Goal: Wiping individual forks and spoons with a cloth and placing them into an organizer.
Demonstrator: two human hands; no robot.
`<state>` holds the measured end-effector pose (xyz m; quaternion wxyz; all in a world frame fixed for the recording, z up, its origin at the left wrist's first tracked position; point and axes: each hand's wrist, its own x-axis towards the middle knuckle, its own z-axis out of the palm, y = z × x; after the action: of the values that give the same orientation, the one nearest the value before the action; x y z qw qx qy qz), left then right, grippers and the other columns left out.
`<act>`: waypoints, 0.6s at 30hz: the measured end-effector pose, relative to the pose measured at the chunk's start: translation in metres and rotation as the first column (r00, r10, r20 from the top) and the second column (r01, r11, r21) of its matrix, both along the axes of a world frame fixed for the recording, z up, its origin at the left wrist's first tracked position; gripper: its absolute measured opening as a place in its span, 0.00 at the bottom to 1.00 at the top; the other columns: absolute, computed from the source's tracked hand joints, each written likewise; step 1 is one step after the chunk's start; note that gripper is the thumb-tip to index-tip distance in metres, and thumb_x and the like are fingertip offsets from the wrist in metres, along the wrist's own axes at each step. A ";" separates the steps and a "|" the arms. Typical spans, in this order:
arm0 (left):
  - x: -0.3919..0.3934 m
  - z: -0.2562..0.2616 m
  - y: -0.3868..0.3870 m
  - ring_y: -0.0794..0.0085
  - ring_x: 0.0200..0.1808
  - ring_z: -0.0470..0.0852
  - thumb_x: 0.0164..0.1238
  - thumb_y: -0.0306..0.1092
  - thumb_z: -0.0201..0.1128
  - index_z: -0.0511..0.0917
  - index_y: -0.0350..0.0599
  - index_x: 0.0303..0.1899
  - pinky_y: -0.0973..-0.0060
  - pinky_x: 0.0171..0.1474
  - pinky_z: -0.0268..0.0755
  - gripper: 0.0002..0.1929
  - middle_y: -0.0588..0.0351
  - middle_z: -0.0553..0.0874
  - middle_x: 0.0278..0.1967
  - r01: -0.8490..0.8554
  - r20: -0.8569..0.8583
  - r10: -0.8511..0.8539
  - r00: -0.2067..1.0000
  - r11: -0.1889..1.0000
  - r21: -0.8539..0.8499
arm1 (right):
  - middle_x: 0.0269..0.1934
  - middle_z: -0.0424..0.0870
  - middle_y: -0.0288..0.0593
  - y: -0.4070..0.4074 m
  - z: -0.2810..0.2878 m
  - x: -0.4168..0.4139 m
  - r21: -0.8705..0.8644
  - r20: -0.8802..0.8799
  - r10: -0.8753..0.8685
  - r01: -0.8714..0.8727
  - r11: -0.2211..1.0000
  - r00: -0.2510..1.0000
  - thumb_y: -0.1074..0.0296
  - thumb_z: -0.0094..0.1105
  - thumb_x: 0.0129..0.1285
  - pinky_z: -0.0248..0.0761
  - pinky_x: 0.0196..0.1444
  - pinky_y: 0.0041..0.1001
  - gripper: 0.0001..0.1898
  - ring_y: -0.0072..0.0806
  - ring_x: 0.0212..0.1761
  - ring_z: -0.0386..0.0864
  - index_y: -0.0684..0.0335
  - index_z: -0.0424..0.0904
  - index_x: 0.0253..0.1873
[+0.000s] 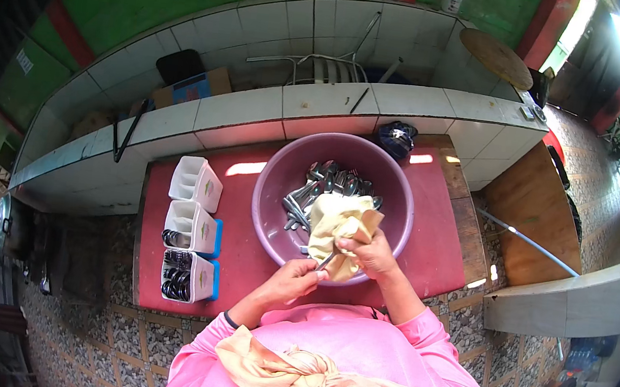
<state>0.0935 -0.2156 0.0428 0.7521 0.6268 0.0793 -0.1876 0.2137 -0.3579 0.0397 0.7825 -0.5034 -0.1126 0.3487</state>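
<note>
My left hand grips one end of a metal utensil, likely a spoon or fork. Its other end goes into a pale yellow cloth, which my right hand holds bunched around it. Both hands are over the near rim of a large purple plastic basin. Inside the basin lies a pile of metal spoons and forks, partly hidden by the cloth. Which kind of utensil is in my hands cannot be told, since the cloth covers its head.
Left of the basin, white divided cutlery holders stand in a row on the red tabletop; two contain cutlery. A dark bundle sits behind the basin. Beyond runs a white-tiled ledge. A wooden board leans at right.
</note>
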 end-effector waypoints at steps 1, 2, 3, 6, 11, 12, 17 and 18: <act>0.000 0.002 -0.007 0.86 0.14 0.62 0.63 0.31 0.45 0.72 0.38 0.32 0.86 0.16 0.53 0.09 0.66 0.66 0.14 -0.075 -0.056 0.069 0.996 0.991 -0.108 | 0.37 0.76 0.37 0.003 -0.011 -0.002 -0.049 0.039 0.032 -0.030 0.998 0.999 0.78 0.63 0.45 0.69 0.40 0.22 0.20 0.21 0.37 0.74 0.65 0.70 0.45; -0.001 0.009 -0.013 0.87 0.12 0.58 0.66 0.34 0.43 0.71 0.38 0.28 0.85 0.14 0.47 0.13 0.67 0.63 0.12 -0.104 -0.021 0.103 0.994 0.994 -0.031 | 0.36 0.76 0.36 0.005 -0.019 -0.004 -0.074 0.075 0.030 -0.025 0.997 0.997 0.76 0.64 0.44 0.68 0.40 0.21 0.19 0.20 0.37 0.74 0.65 0.70 0.44; -0.003 0.004 -0.012 0.87 0.12 0.58 0.66 0.34 0.43 0.71 0.38 0.28 0.85 0.14 0.47 0.13 0.67 0.63 0.12 -0.111 -0.022 0.110 0.994 0.993 -0.030 | 0.36 0.76 0.36 0.006 -0.022 -0.003 -0.073 0.074 0.037 -0.032 0.997 0.997 0.76 0.64 0.44 0.68 0.40 0.21 0.19 0.20 0.37 0.74 0.65 0.70 0.44; -0.009 -0.010 -0.010 0.87 0.12 0.59 0.66 0.36 0.42 0.71 0.39 0.28 0.85 0.22 0.61 0.14 0.67 0.63 0.11 -0.078 -0.034 0.081 0.996 0.993 0.090 | 0.34 0.78 0.36 0.006 -0.024 -0.003 -0.247 0.299 0.099 -0.024 0.969 0.949 0.75 0.64 0.45 0.68 0.38 0.19 0.16 0.18 0.35 0.74 0.64 0.73 0.41; -0.009 -0.001 -0.011 0.87 0.13 0.60 0.66 0.35 0.43 0.71 0.40 0.26 0.85 0.21 0.60 0.13 0.67 0.64 0.11 -0.071 -0.033 0.078 0.996 0.982 0.174 | 0.32 0.79 0.34 -0.002 -0.013 0.001 -0.311 0.450 0.144 0.003 0.950 0.881 0.81 0.56 0.44 0.68 0.37 0.18 0.13 0.16 0.34 0.74 0.64 0.76 0.38; -0.008 0.000 -0.011 0.87 0.13 0.60 0.65 0.35 0.43 0.70 0.40 0.26 0.85 0.21 0.60 0.13 0.67 0.64 0.11 -0.067 -0.018 0.072 0.997 0.978 0.200 | 0.32 0.78 0.34 -0.004 -0.014 0.002 -0.298 0.456 0.122 0.022 0.954 0.882 0.83 0.56 0.42 0.68 0.37 0.18 0.13 0.16 0.34 0.74 0.64 0.76 0.37; -0.009 0.012 -0.014 0.88 0.13 0.60 0.65 0.35 0.44 0.71 0.39 0.26 0.86 0.17 0.55 0.13 0.68 0.64 0.11 -0.059 -0.014 0.065 0.998 0.962 0.265 | 0.32 0.79 0.37 -0.015 -0.030 0.015 -0.134 0.448 -0.136 0.217 0.967 0.884 0.85 0.53 0.42 0.68 0.37 0.18 0.15 0.19 0.34 0.75 0.66 0.76 0.38; -0.013 0.010 -0.011 0.88 0.12 0.60 0.65 0.34 0.44 0.71 0.39 0.26 0.86 0.16 0.53 0.13 0.68 0.64 0.11 -0.088 0.003 0.091 0.996 0.955 0.284 | 0.32 0.78 0.38 -0.018 -0.026 0.025 -0.135 0.371 -0.252 0.321 0.937 0.894 0.83 0.54 0.46 0.70 0.36 0.21 0.12 0.21 0.34 0.76 0.67 0.75 0.39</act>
<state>0.0807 -0.2264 0.0530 0.6617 0.7231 0.1376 -0.1430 0.2384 -0.3764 0.0133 0.7405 -0.6416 -0.1391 0.1437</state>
